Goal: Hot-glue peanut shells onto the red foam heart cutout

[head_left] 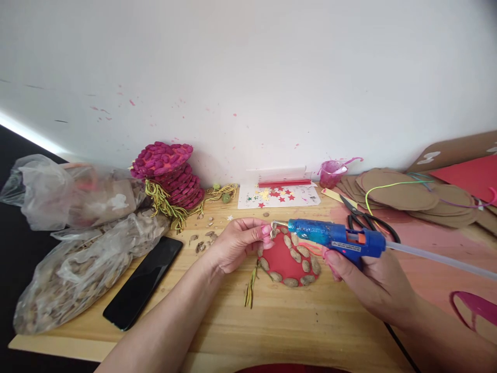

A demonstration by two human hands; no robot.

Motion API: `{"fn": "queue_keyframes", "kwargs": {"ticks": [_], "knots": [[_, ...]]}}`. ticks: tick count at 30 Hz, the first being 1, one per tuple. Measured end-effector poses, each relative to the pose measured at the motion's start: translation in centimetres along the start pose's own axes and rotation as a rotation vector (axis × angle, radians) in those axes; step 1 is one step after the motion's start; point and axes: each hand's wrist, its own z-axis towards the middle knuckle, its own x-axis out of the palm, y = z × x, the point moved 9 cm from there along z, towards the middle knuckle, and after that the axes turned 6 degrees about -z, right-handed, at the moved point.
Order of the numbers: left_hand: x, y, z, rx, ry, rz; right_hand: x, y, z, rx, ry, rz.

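My right hand point(368, 280) grips a blue hot glue gun point(334, 235) with a clear glue stick point(435, 257) out of its back. The nozzle meets a small peanut shell piece point(273, 231) pinched between the thumb and finger of my left hand point(243, 241); the fingers partly cover it. Under both hands lies a red disc point(285, 261) with tan peanut shells point(291, 282) around its rim and some further in. A yellow-green tassel point(250, 290) hangs off its left side onto the table.
At left are a phone point(143, 282) and a plastic bag of shells point(85, 274). Behind stand stacked magenta discs point(166, 168) and paper with foil stars point(248, 198). To the right are scissors point(368, 217), a pink-stained cup point(332, 173) and cardboard discs point(399, 189). A cord point(402, 347) trails at lower right.
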Motion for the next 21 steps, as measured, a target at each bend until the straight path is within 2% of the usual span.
{"fn": "queue_keyframes", "kwargs": {"ticks": [21], "knots": [[-0.11, -0.16, -0.05, 0.003, 0.015, 0.018, -0.17, 0.43, 0.49, -0.003, -0.017, -0.014]]}}
